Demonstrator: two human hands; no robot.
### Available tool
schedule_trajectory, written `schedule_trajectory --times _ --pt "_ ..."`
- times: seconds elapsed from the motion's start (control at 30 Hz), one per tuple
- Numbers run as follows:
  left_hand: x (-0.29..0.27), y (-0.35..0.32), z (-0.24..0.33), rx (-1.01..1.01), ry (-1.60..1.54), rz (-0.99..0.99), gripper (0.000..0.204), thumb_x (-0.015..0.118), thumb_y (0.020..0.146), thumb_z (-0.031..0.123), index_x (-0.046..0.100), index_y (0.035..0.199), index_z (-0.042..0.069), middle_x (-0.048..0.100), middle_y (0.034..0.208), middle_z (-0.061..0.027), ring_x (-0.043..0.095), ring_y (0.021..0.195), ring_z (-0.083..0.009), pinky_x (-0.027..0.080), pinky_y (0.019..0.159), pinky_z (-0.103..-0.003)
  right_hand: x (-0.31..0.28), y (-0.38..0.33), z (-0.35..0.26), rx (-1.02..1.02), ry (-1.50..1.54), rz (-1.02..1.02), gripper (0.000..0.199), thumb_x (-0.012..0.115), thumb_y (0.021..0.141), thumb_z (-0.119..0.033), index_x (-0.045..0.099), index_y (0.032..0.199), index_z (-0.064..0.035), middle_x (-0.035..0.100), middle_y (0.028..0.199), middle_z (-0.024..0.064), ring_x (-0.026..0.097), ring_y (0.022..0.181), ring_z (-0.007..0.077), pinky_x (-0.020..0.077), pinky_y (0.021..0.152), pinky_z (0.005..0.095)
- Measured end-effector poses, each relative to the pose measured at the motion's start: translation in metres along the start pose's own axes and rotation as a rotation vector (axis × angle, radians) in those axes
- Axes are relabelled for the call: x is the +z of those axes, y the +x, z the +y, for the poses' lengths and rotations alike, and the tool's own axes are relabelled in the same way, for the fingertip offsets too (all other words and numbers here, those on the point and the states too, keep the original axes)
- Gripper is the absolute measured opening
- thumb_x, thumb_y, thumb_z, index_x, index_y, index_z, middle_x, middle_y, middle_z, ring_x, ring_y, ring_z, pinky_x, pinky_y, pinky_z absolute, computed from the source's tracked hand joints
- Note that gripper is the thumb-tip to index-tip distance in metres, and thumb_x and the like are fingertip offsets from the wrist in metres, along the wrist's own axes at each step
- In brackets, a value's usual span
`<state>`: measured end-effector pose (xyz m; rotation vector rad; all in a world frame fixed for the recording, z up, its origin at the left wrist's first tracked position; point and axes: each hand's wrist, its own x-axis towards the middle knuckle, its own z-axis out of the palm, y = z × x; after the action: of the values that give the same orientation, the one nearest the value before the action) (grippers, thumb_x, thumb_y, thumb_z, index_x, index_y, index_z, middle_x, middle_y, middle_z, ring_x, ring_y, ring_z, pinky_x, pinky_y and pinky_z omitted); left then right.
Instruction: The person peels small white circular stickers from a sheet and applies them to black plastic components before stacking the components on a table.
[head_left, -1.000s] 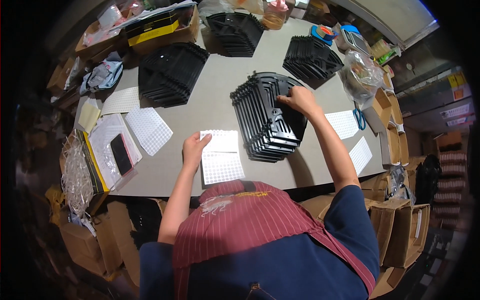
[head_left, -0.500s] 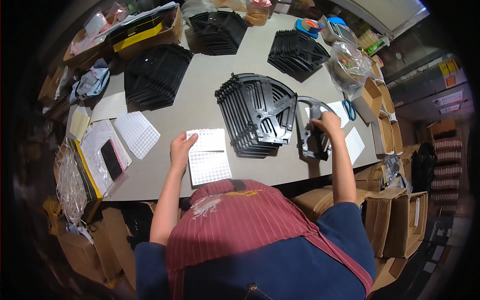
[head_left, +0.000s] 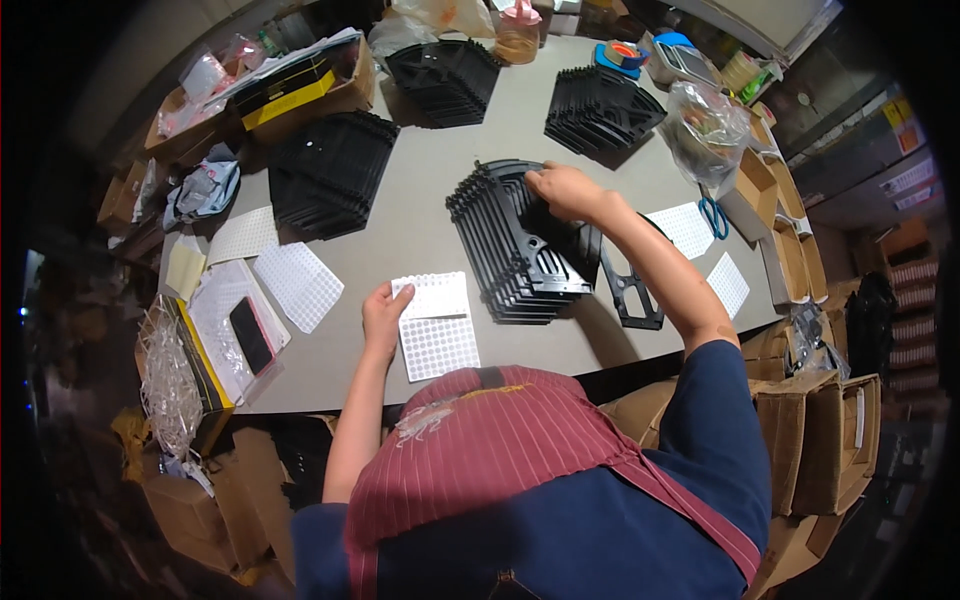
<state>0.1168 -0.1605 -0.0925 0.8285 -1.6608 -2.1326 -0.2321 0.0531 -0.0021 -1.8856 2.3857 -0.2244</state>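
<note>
My left hand [head_left: 382, 317] pinches the upper left edge of a white sheet of round stickers [head_left: 440, 345], its top part folded over, close to my apron. My right hand [head_left: 566, 190] reaches over the central stack of black plastic parts [head_left: 500, 260]. Its fingers are bent and closed at the upper edge of the top black plastic part [head_left: 548, 262]; the fingertips are partly hidden. Under my right forearm a separate black plastic part [head_left: 632, 298] lies on the table, partly covered by the arm.
More stacks of black parts stand at the left [head_left: 330, 175], far middle [head_left: 445, 85] and far right. Sticker sheets [head_left: 298, 285] and a phone [head_left: 251, 336] lie left. Blue scissors [head_left: 713, 215], a plastic bag [head_left: 705, 130] and cardboard trays [head_left: 750, 195] line the right side.
My right hand has let go of the separate black part at the right and moved left and away from me, onto the central stack. My left hand still holds the sticker sheet.
</note>
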Motion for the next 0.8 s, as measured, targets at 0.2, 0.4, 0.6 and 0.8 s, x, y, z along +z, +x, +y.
schedule_trajectory --times 0.2,0.4,0.6,0.8 --pt "-0.001 -0.001 -0.003 0.069 0.052 0.028 0.021 0.067 0.099 0.013 0.064 0.11 -0.005 0.074 0.102 -0.0102 0.069 0.088 -0.0125 0.053 0.076 -0.025 0.018 0.014 0.004 -0.099 -0.381 0.06 0.02 0.066 0.077 -0.007 0.062 0.097 -0.0047 0.071 0.087 0.0114 0.066 0.096 0.032 0.0518 0.084 0.0444" --pt "0.004 -0.003 0.0 0.047 0.088 0.016 0.02 0.068 0.098 0.014 0.063 0.106 -0.003 0.073 0.098 -0.0085 0.067 0.085 -0.0105 0.052 0.074 -0.024 -0.003 0.005 0.033 0.432 -0.303 0.056 0.059 0.079 0.076 -0.058 0.072 0.089 -0.0009 0.073 0.089 0.0185 0.069 0.09 0.0379 0.0543 0.082 0.0463" --pt "-0.001 0.003 -0.009 0.07 0.118 0.03 0.022 0.07 0.098 0.014 0.065 0.109 -0.004 0.073 0.101 -0.0092 0.068 0.087 -0.011 0.052 0.076 -0.025 0.011 -0.02 -0.009 0.617 0.071 0.103 0.064 0.069 0.085 -0.063 0.075 0.084 0.0007 0.072 0.085 0.0252 0.07 0.085 0.0442 0.0549 0.078 0.0503" --pt "-0.006 0.003 -0.007 0.052 0.043 0.012 0.027 0.063 0.101 0.014 0.065 0.118 -0.006 0.073 0.105 -0.0092 0.068 0.091 -0.0125 0.052 0.082 -0.025 -0.028 -0.102 0.037 0.897 0.049 0.29 0.056 0.071 0.08 -0.057 0.076 0.08 -0.0012 0.072 0.079 0.0225 0.071 0.078 0.0398 0.0555 0.072 0.0489"
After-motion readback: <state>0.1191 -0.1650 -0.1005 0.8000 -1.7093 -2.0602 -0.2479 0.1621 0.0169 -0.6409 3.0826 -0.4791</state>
